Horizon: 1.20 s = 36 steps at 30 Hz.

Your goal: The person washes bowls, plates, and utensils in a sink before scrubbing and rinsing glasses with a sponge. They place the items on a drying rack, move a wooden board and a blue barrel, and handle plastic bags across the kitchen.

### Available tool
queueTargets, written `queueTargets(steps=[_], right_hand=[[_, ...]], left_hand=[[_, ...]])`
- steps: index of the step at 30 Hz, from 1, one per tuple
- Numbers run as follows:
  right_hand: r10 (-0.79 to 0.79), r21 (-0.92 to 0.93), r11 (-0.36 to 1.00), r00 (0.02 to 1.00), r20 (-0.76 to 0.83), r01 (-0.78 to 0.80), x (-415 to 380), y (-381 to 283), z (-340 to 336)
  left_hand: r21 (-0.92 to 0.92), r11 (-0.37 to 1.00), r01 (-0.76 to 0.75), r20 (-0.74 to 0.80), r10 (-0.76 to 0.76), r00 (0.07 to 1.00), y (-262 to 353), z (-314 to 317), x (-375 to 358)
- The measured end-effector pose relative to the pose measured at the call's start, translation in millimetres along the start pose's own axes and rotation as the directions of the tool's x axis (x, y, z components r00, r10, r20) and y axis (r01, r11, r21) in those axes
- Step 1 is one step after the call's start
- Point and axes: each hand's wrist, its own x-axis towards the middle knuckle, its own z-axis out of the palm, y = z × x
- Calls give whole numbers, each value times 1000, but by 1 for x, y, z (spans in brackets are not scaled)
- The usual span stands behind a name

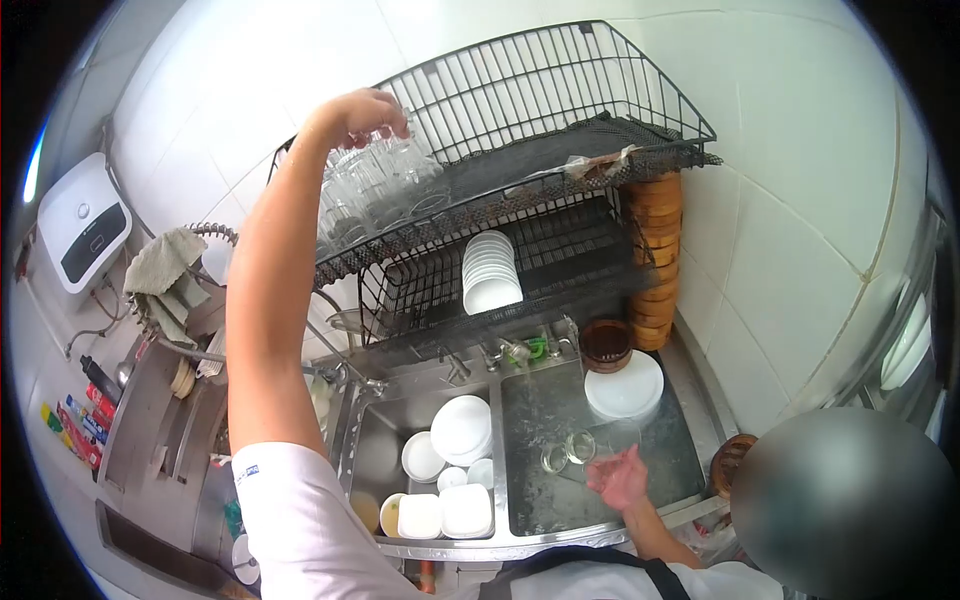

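My left hand (368, 117) is raised to the upper rack at the left, fingers curled down around the top of a drinking glass (403, 153). Its grip is partly hidden. Close-packed clear glasses (362, 180) stand below and beside it. Low over the right side of the sink is my right hand (618, 478), palm up with its fingers apart and nothing visible in it. Just left of those fingers, clear glasses (579, 447) lie in the shallow water of the right basin (540, 500).
White plates and bowls (461, 430) fill the left basin. A white plate stack (625, 388) sits in the right basin near a brown round container (606, 345). White bowls (492, 292) line the lower rack (570, 262). Bamboo steamers (655, 260) tower at right. A blurred patch covers the lower right.
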Motion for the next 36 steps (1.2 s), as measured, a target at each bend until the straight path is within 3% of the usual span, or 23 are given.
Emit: queueTargets(steps=[4,7,9,10,13,16,19,23,26,30,36], right_hand=[[-9,-7,1000,986,169,10,8,-13,36],[-26,65,998,909,416,-2,15,-28,97],[-61,77,997,817,573,21,22,-38,146],[-84,81,996,821,565,47,19,-41,180],[-156,30,984,778,609,174,16,-57,267],[-187,-31,969,812,553,245,4,-73,347],[-241,-1,957,798,552,290,2,-84,418],[-339,33,923,771,540,383,32,-94,487],[-338,60,928,762,553,368,48,-97,516],[-334,96,932,731,595,348,66,-106,532],[-433,237,897,643,632,372,84,-137,542]], left_hand=[[130,991,12,-24,-9,1000,2,14,10],[303,952,51,-42,-39,998,7,21,13],[326,943,64,-84,-38,996,18,25,1],[339,938,71,-107,-37,994,22,26,-4],[634,766,104,-420,229,878,5,32,16],[491,871,2,-530,297,794,33,15,-19],[-48,938,-344,-232,324,917,66,1,-90],[-457,750,-478,1,538,843,57,9,-101],[-165,813,-559,-116,547,829,46,14,-81],[-148,840,-523,-92,514,853,62,5,-68],[-258,796,-547,-211,506,836,74,1,-38]])
